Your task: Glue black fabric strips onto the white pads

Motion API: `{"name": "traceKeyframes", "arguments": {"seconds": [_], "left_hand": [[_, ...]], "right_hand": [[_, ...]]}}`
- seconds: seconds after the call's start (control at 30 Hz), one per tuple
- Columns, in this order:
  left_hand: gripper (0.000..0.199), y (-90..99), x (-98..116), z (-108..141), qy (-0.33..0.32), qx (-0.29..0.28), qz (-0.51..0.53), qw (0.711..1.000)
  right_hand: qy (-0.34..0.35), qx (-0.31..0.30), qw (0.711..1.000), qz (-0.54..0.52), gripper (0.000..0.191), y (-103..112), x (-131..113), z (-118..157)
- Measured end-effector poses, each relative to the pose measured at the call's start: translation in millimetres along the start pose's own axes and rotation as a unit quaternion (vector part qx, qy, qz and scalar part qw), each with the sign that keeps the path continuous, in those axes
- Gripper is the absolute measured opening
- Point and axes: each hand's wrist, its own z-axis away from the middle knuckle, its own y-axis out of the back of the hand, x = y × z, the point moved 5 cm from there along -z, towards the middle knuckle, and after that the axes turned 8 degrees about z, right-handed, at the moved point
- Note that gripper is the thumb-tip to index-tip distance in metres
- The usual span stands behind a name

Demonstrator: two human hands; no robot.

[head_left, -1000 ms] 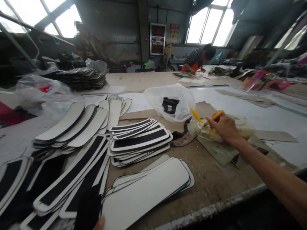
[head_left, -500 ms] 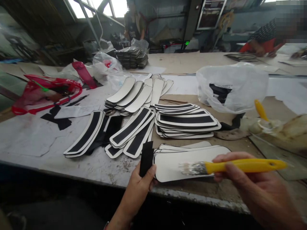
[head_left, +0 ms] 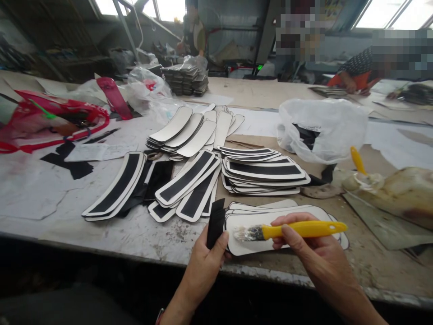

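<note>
My right hand (head_left: 311, 248) is closed around the yellow handle of a brush (head_left: 301, 229). Its bristles, coated with something whitish, lie against the left part of a curved white panel (head_left: 250, 246). That panel tops a small fanned stack at the table's front edge. My left hand (head_left: 208, 257) pinches black strips (head_left: 215, 221), which stand up beside the panel's left end; the thumb rests at that end. Just behind, a pile of white panels with black strips on them (head_left: 265, 169) lies on the table, and more such panels (head_left: 186, 180) overlap to its left.
Plain white panels (head_left: 172, 126) are heaped farther back. A clear plastic bag (head_left: 324, 131) with black material stands at right, near a glue-smeared container (head_left: 399, 189) and another yellow handle (head_left: 357, 160). A red bag (head_left: 20, 144) lies at left. Other people are at the far tables.
My right hand has moved the brush leftward along the white panel, toward its left end. My left hand still holds the black strips. The camera view has shifted slightly.
</note>
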Motion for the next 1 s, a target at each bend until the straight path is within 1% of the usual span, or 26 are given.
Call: {"name": "traceKeyframes", "arguments": {"seconds": [0.13, 0.2, 0.3, 0.4, 0.5, 0.57, 0.67, 0.77, 0.9, 1.0], "left_hand": [[0.037, 1.1, 1, 1, -0.006, 0.011, -0.026, 1.0], [0.035, 2.3, 0, 2, -0.008, 0.021, -0.042, 0.999], [0.035, 4.4, -1, 3, -0.012, 0.043, -0.05, 0.998], [0.037, 6.9, -5, 2, -0.009, 0.071, -0.073, 0.995], [0.04, 8.0, -8, 2, 0.007, 0.101, -0.086, 0.991], [0.044, 7.7, -8, 2, 0.006, 0.124, -0.077, 0.989], [0.048, 6.8, -7, 3, -0.008, 0.156, -0.055, 0.986], [0.052, 7.0, -8, 4, -0.001, 0.173, -0.051, 0.984], [0.052, 7.2, -11, 4, 0.004, 0.184, -0.071, 0.98], [0.051, 6.5, -11, 3, 0.005, 0.187, -0.062, 0.98]], "right_hand": [[-0.009, -0.023, 1.0, 0.008, 0.021, -6, 2, 1], [-0.011, -0.015, 0.999, 0.036, 0.021, -1, 6, 1], [-0.003, 0.027, 0.992, 0.126, 0.021, 22, 15, 4], [0.011, 0.071, 0.972, 0.223, 0.021, 54, 21, 7], [0.026, 0.104, 0.953, 0.284, 0.02, 80, 21, 11], [0.037, 0.122, 0.943, 0.307, 0.019, 91, 17, 14], [0.053, 0.143, 0.933, 0.326, 0.018, 100, 12, 17], [0.093, 0.158, 0.918, 0.35, 0.016, 106, 6, 17], [0.181, 0.181, 0.88, 0.4, 0.011, 111, -3, 18], [0.226, 0.182, 0.861, 0.418, 0.011, 116, -12, 23]]}}
